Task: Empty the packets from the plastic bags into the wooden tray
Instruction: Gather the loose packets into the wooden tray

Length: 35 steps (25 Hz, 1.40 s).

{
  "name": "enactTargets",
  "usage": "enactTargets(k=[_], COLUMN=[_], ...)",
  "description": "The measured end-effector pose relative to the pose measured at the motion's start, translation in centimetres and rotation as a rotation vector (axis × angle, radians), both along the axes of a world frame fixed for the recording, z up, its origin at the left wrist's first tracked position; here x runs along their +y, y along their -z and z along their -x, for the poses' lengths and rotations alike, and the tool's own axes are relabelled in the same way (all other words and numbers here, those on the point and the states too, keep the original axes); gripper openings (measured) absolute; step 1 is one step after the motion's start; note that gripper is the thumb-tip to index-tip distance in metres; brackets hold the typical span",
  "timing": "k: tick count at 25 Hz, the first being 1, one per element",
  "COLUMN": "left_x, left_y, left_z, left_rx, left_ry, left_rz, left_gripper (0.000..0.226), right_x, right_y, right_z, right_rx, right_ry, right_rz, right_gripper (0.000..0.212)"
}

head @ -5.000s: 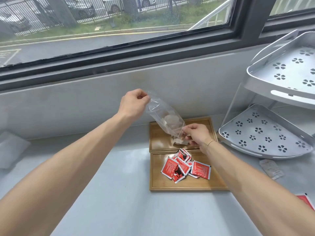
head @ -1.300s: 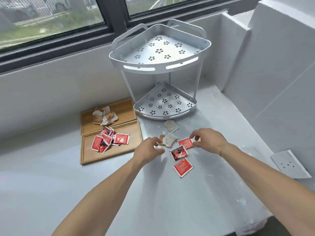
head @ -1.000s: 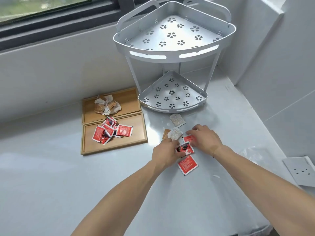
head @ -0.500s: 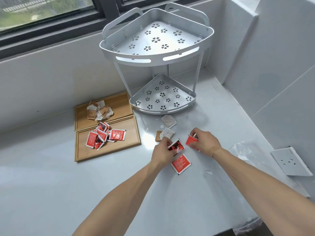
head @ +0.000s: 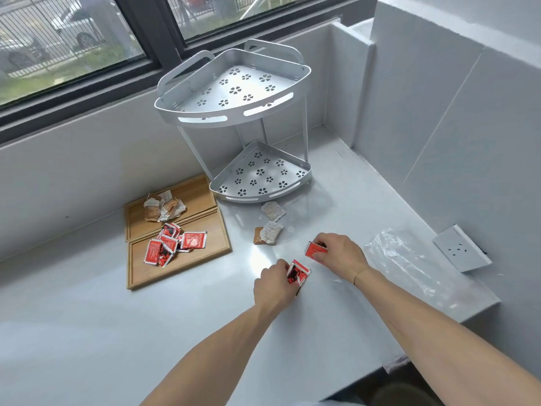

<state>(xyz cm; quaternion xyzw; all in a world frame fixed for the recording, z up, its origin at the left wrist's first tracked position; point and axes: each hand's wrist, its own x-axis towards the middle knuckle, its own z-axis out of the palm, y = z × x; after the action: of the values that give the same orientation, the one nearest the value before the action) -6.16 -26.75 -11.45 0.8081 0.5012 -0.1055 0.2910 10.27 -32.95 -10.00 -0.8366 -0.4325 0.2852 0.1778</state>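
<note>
Countertop point(head: 87, 332) is carrying a metal corner rack point(head: 234, 98) at the far side and a wooden tray point(head: 134, 276) to the left, its two compartments holding red and pale packets. Near right, a plastic bag point(head: 409, 265) is lying flat. Left hand point(head: 273, 284) is pinching a red packet point(head: 297, 272); right hand point(head: 339, 254) is pinching another red packet point(head: 314, 251).

Pale grey counter point(head: 87, 332), glossy, daylit. Dark-framed window point(head: 152, 39) along the far wall, overlooking grass, railings and parked cars. White tiled walls point(head: 468, 127) at right. Two-tier silver corner rack point(head: 234, 98) on counter. Loose white socket plate point(head: 461, 252) near right edge.
</note>
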Motion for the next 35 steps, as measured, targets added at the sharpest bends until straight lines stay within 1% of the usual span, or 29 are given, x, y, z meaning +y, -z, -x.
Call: enactTargets(k=[3,5,8,10,12,15,18,22,27,32,35], left_x=[-0.2,-0.3,-0.3,0.2,0.9,2.4,3.9,6.8,12.4,18.8,21.9], left_y=[0.2,0.4,0.4,0.1,-0.2,-0.2,0.1,-0.2,-2.5,-4.7,-4.7], left_z=[0.2,0.8,2.8,4.9,7.5,12.0,16.7,22.2,26.8,28.3,28.2], left_rx=[0.003,-0.014,-0.106,-0.137,-0.137,-0.131,-0.07,-0.026,-0.017,-0.089,-0.1], left_ry=[-0.043,-0.062,-0.186,-0.239,-0.249,-0.272,-0.262,-0.296,-0.279,-0.263,-0.245], left_rz=[-0.036,-0.018,0.142,0.217,0.253,0.276,0.266,0.291,0.188,0.091,0.07], left_gripper=[0.036,0.033,0.029,0.025,0.025,0.036,0.029,0.02,0.022,0.009,0.011], right_x=[-0.9,-1.2,-1.1,-0.5,0.7,3.1,5.6,8.8,13.2,18.7,21.7], right_y=[-0.1,-0.1,0.0,0.0,-0.1,-0.5,-1.1,-1.7,-1.6,-1.7,-1.5], right_z=[0.5,0.9,2.2,3.7,5.2,8.1,11.3,15.3,18.9,21.0,22.0], right_rx=[-0.002,-0.005,-0.003,-0.007,-0.012,0.005,0.004,0.005,-0.073,-0.162,-0.192], right_ry=[0.007,0.008,-0.016,-0.074,-0.141,-0.211,-0.274,-0.351,-0.427,-0.475,-0.483], right_rz=[0.01,0.033,0.072,0.106,0.139,0.165,0.172,0.172,0.201,0.152,0.131], right_gripper=[0.019,0.02,0.025,0.026,0.025,0.024,0.024,0.027,0.025,0.014,0.02])
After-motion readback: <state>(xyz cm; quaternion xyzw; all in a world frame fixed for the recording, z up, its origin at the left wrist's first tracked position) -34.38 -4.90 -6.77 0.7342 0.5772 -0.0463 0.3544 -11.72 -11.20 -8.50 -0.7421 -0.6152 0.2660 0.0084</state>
